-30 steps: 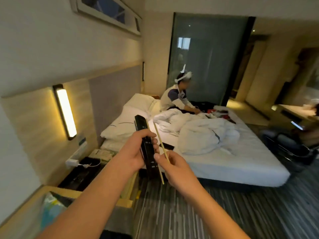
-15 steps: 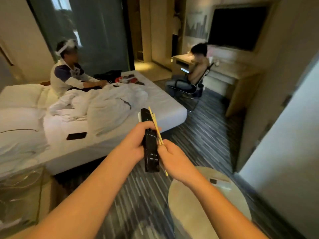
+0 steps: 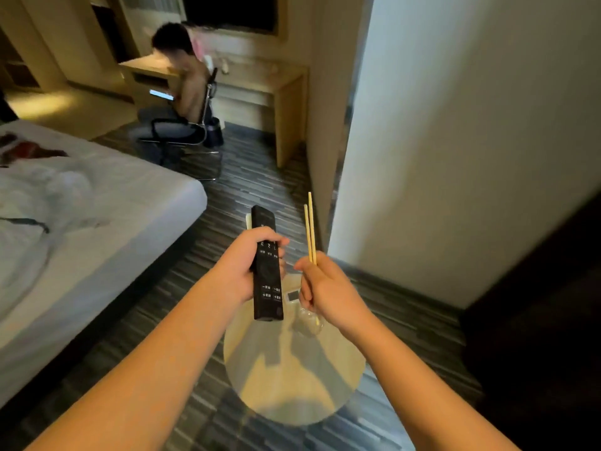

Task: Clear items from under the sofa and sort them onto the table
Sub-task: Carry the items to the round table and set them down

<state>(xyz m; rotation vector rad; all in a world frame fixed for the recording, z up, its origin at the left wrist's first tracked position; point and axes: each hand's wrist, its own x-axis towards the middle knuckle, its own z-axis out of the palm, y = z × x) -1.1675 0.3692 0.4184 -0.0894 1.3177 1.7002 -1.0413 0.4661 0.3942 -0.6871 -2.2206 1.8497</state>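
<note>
My left hand (image 3: 248,263) grips a long black remote control (image 3: 267,271), held upright with its buttons facing me. Something pale shows behind the remote's top end; I cannot tell what it is. My right hand (image 3: 325,292) pinches a pair of wooden chopsticks (image 3: 310,229) that point upward. Both hands hover above the far edge of a small round light-wood table (image 3: 292,379). On that table lie a small white remote-like device (image 3: 292,295) and a clear glass object (image 3: 307,322), partly hidden by my right hand.
A white bed (image 3: 97,229) fills the left side. A person sits on an office chair (image 3: 188,138) at a wooden desk (image 3: 260,83) at the back. A pale wall (image 3: 455,141) stands at the right, with dark furniture (image 3: 536,320) beside it. The floor is striped carpet.
My view has swung right from the bed and headboard wall to the round table. The chopsticks have separated from the remote and now stand apart to its right.
</note>
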